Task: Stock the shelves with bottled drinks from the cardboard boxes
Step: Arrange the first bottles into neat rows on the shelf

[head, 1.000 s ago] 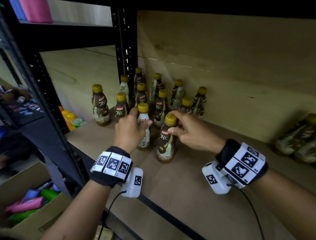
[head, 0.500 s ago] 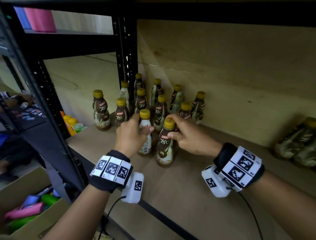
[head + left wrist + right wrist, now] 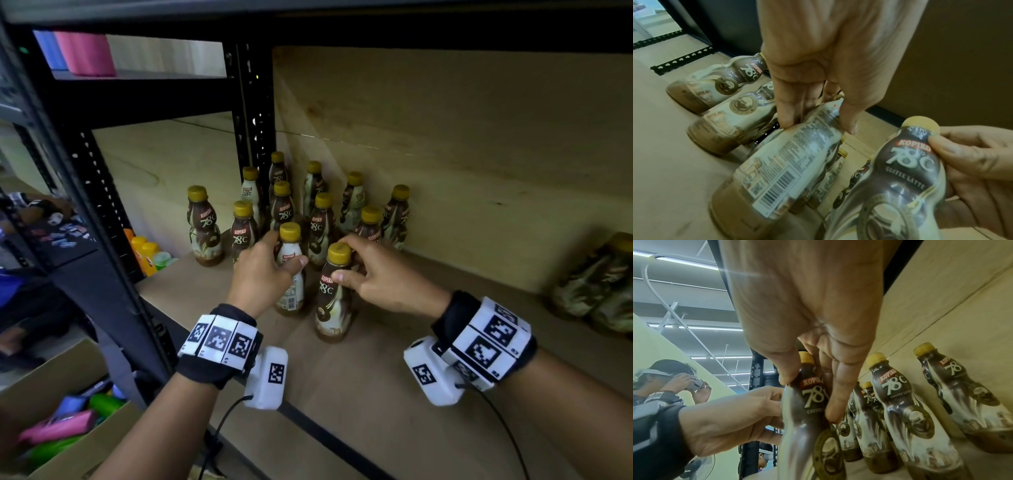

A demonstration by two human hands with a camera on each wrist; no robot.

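Several brown coffee bottles with gold caps stand grouped at the back left of the wooden shelf. My left hand grips the neck of a front bottle whose barcode side faces me; it stands on the shelf. My right hand pinches the neck of the neighbouring bottle just under its cap, label toward me, also standing on the shelf. The two held bottles are close side by side in front of the group.
A shrink-wrapped pack of bottles lies at the right of the shelf. Black uprights frame the bay. Orange and green bottles stand beyond the left post. A cardboard box with coloured bottles sits low left. Another person stands behind.
Both hands stay on their bottles. The right bottle has been turned so its label faces me, and the camera view has shifted slightly downward.
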